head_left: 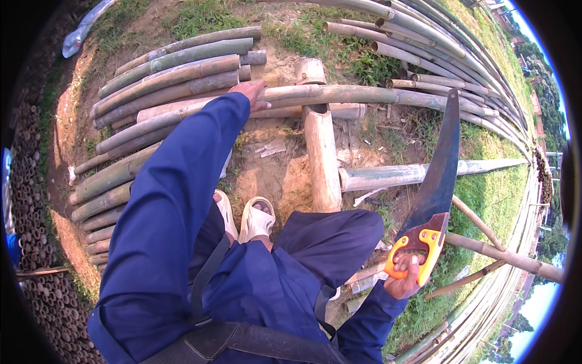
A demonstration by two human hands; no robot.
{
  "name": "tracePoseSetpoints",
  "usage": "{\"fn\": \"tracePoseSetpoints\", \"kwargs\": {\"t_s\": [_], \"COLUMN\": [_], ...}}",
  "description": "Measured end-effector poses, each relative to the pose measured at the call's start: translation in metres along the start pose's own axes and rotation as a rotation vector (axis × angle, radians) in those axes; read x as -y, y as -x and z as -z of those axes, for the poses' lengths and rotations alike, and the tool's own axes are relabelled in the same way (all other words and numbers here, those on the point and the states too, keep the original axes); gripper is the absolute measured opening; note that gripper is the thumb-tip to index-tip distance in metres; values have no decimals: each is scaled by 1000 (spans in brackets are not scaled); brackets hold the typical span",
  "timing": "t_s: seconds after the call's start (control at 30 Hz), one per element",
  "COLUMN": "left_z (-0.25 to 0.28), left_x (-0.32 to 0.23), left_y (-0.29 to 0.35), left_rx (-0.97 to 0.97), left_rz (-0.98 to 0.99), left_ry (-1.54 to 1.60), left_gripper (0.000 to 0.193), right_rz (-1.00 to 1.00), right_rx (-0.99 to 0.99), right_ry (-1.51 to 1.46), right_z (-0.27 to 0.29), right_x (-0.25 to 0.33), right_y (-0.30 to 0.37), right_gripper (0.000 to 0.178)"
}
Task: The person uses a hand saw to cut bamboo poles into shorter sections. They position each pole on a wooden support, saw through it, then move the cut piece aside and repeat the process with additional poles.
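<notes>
My right hand [407, 278] is closed around the yellow and orange handle of a hand saw [433, 164]. The saw's dark blade points up and away, its tip over the far end of the scene. My left arm reaches forward, and my left hand [250, 95] grips a long bamboo pole [351, 93] from above, thumb on the near side and fingers toward the far side. This pole runs to the right and crosses over an upright bamboo post [321, 155]. A short bamboo stub [310, 71] stands just behind the crossing.
Cut bamboo lengths [176, 67] lie stacked on the left, and long poles [436, 42] spread along the far right. A thick bamboo pole [388, 177] extends rightward from the post. Crossed poles [503, 255] stand beyond the saw. My sandals [257, 219] rest on bare soil.
</notes>
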State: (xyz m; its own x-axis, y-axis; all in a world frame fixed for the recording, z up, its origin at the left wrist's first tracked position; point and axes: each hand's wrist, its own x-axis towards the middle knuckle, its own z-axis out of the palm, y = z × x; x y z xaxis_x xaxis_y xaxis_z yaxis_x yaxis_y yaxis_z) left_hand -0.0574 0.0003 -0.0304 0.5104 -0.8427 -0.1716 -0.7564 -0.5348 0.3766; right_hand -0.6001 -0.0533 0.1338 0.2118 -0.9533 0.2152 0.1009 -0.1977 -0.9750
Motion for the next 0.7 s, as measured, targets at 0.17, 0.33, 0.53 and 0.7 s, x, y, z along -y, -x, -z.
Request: {"fn": "tracePoseSetpoints", "kwargs": {"t_s": [0.17,0.33,0.53,0.7], "left_z": [-1,5,15,18], "left_x": [-4,-7,-4,41], "left_y": [-11,-11,10,37], "left_rx": [98,161,159,183], "left_rz": [32,84,19,81], "left_ry": [-143,-164,-173,-184], "left_gripper": [81,47,41,49], "right_rz": [11,17,10,-32], "right_rx": [37,50,81,300], "right_ry": [7,22,15,-23], "right_z": [-6,-19,-47,-65], "right_x": [9,14,24,22], "right_y": [-2,-3,-4,5], "right_gripper": [11,4,5,6]}}
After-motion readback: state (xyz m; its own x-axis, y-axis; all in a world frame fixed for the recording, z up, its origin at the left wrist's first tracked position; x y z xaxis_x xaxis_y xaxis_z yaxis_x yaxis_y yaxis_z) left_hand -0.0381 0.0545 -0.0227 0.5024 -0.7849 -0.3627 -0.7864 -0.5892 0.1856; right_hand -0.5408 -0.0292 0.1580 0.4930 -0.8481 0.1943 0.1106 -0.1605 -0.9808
